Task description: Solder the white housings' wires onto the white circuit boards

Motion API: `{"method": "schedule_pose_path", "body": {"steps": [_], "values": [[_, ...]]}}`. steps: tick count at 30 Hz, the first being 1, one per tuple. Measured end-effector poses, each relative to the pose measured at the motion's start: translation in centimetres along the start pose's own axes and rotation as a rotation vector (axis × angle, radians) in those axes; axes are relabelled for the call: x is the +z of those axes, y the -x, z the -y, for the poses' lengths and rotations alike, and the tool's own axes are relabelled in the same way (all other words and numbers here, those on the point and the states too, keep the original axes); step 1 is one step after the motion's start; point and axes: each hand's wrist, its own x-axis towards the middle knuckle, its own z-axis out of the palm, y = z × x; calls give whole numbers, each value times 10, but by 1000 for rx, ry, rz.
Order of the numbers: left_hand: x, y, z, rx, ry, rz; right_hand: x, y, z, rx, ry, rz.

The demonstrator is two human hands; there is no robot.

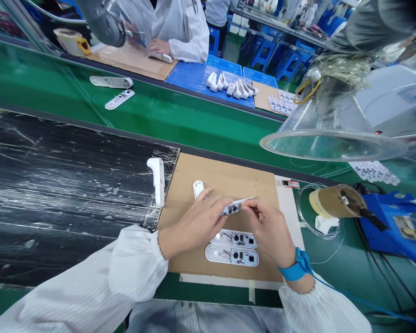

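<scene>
Between my two hands, above the cardboard, is a white panel with a circuit board [233, 209] on it, tilted toward me. My left hand [201, 216] has its fingers closed on the panel's left end. With thumb and fingertips pinched, my right hand [271, 226] grips the right end; a blue wrist strap [294, 266] circles that wrist. Just below lie two similar rounded white panels, the nearer panel [232, 255] in full view and the farther panel [242, 239] partly behind my hands. Another white piece [198, 188] shows beyond my left fingers, its lower part hidden.
A white curved housing [158, 182] stands left of the cardboard mat [190, 173]. To the right are a tape roll [338, 201], coiled solder wire [303, 203] and a blue tool stand [391, 222]. A clear fume hood [333, 145] hangs above. Two parts, including a white panel [119, 99], lie on the green belt [159, 118]; a co-worker [180, 30] sits opposite.
</scene>
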Motion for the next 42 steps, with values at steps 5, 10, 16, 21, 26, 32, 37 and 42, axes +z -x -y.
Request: {"method": "schedule_pose_path", "body": {"steps": [5, 10, 16, 21, 26, 32, 37, 42], "values": [[1, 1, 0, 17, -6, 5, 5, 1, -3, -130, 40, -45], [2, 0, 3, -9, 4, 5, 10, -2, -4, -141, 48, -59], [-2, 0, 5, -31, 0, -4, -2, 3, -7, 9, -10, -86], [-6, -1, 9, -54, -53, -27, -24, 18, -32, 197, -80, -225], [-7, -11, 10, -73, -107, 20, -43, 41, -61, 400, -151, -334], [-8, -35, -5, -146, -304, 160, -60, 68, -88, 564, -258, -420], [-6, -53, -15, -188, -444, 289, -62, 79, -100, 595, -336, -450], [-6, -68, -8, -40, -483, 429, -61, 81, -101, 576, -374, -456]]}}
